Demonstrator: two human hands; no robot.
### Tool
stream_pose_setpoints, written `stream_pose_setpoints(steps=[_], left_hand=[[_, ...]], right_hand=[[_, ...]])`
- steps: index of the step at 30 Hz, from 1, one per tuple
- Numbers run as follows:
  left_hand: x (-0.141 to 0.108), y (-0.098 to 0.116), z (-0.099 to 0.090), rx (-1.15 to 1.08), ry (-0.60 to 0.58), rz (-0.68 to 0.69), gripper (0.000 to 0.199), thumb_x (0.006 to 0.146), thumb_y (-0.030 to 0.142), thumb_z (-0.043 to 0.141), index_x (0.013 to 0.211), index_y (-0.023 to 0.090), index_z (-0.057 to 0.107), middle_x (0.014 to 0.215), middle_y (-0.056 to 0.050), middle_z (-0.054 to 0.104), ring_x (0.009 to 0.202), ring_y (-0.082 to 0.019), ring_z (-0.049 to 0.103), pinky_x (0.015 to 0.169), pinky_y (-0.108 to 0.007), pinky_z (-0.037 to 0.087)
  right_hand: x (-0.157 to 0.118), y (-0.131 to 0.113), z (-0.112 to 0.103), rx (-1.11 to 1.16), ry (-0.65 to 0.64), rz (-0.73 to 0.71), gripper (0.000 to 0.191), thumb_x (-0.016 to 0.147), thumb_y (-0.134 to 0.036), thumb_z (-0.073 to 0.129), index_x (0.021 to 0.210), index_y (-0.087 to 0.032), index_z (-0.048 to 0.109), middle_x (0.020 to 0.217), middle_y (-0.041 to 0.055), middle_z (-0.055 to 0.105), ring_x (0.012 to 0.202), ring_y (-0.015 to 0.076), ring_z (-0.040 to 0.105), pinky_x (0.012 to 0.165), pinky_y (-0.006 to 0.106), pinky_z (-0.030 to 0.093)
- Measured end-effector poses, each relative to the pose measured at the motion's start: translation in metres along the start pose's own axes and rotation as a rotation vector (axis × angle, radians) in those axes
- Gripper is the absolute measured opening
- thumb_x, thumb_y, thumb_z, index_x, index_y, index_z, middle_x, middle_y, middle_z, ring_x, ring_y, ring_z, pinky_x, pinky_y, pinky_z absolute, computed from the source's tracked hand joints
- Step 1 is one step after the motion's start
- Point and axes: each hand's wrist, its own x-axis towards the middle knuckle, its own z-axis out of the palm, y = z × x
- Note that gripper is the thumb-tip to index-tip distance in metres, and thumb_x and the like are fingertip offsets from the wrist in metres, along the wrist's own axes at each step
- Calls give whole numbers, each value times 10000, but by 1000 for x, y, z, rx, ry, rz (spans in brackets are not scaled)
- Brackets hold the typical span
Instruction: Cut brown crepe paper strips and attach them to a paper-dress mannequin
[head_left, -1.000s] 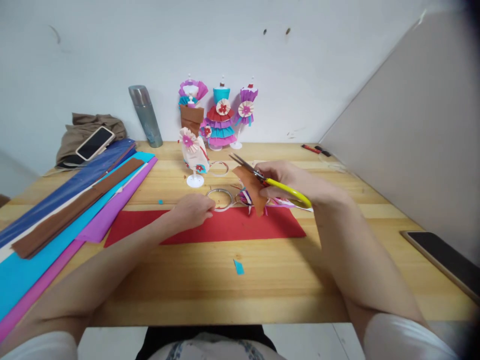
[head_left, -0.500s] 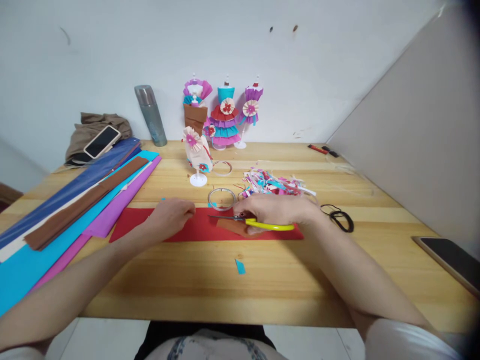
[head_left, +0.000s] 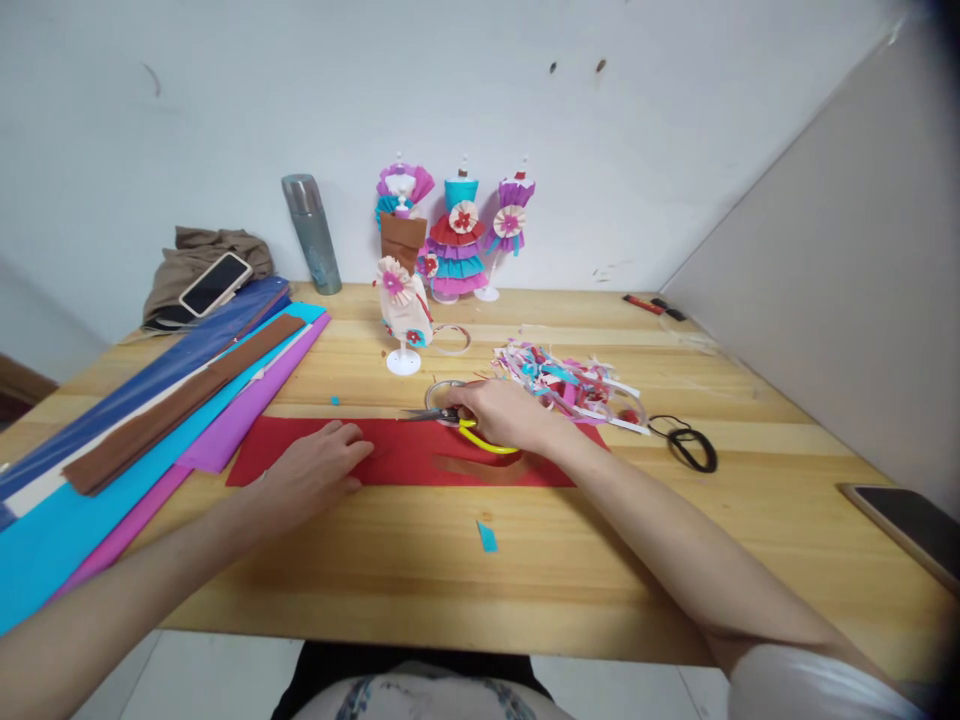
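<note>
My left hand (head_left: 321,470) rests palm down on the left part of a long red paper sheet (head_left: 401,462), its fingers loosely apart. In my right hand (head_left: 501,410) is a pair of scissors with yellow handles (head_left: 487,441), held above the far edge of the sheet with the blades pointing left. Under the right hand, a brown paper strip (head_left: 469,467) lies on the red sheet. A clear ring (head_left: 435,393) is partly hidden behind the scissors. Small blue scraps (head_left: 487,537) lie on the table in front of and behind the sheet.
Paper-dressed mini mannequins (head_left: 405,310) stand toward the wall. A pile of shredded paper (head_left: 562,380) lies behind my right hand, with a black cord (head_left: 694,449) beyond it. Folded coloured paper (head_left: 150,440), a flask (head_left: 311,235) and a phone (head_left: 216,284) are at left; another phone (head_left: 907,525) is at right.
My left hand has gone from closed fingers to lying flatter, slightly nearer me. The right hand with the scissors has moved left and away, leaving the brown strip on the red sheet.
</note>
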Motion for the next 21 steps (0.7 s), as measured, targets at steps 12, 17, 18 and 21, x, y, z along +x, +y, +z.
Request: stream_pose_setpoints(steps=[12,17,18,21], left_hand=[[-7,19,-40,433,162,56,283,815,-37,443,834,145,659,851,-111,690,763,-245,656,615,-327,501],[-16,15,-79,568,337,14,360,818,-26,366,830,189,656,706,-77,612,671,-231,592,520,-315,389],[-18,16,-90,622,362,7,373,824,-24,345,822,194,647,698,-76,599,666,-232,582,511,-319,365],[-24,29,-125,763,447,20,400,847,-20,286,822,196,621,694,-77,550,689,-245,554,521,-331,342]], right_hand=[[-2,29,-4,48,16,67,388,786,-108,514,1095,-234,712,811,59,729,707,175,620,576,245,273],[-4,41,-8,151,41,1,456,764,-74,478,1130,-223,705,815,40,722,665,146,575,602,233,312],[-4,44,-9,163,39,-7,464,750,-61,473,1120,-211,708,808,38,719,654,143,563,603,234,316],[-4,52,-11,229,26,-25,409,724,-53,471,1020,-163,731,810,44,721,672,149,561,618,240,346]])
